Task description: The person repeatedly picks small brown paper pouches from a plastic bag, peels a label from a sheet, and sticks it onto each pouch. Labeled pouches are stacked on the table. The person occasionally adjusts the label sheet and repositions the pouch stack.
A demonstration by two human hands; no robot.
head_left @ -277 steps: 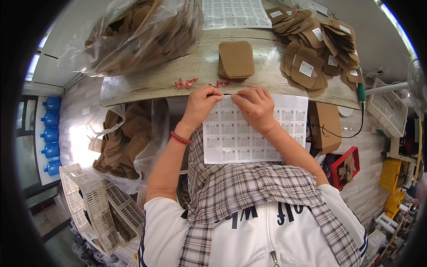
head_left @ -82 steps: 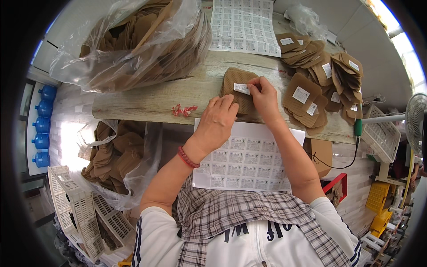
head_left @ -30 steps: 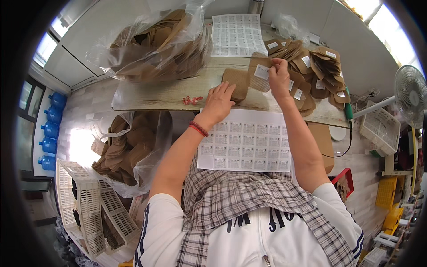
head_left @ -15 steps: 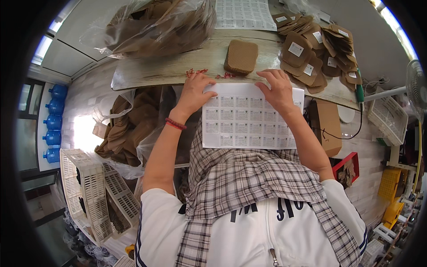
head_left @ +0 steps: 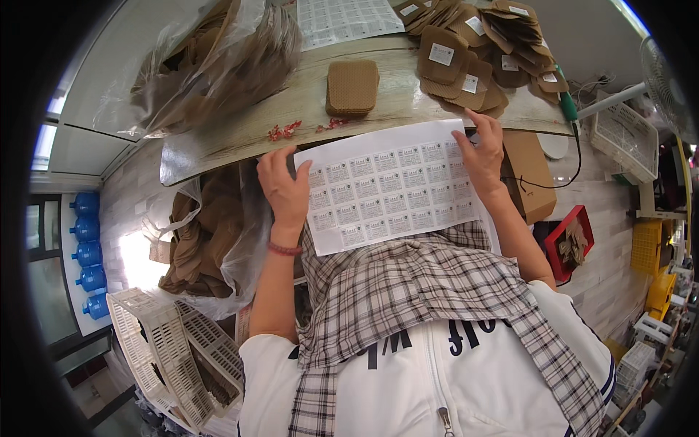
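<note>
The label sheet (head_left: 393,191) is spread at the near edge of the counter (head_left: 397,87), its left side touched by the left hand (head_left: 285,186), its right by the right hand (head_left: 482,156), thumb and fingers apart on both; likely light, limp and easily creased, it is best held by opposite margins.

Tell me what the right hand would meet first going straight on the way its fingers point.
The right hand would probably meet the labelled brown pieces first; depth is unclear, so if lower, the edge of the table.
</note>
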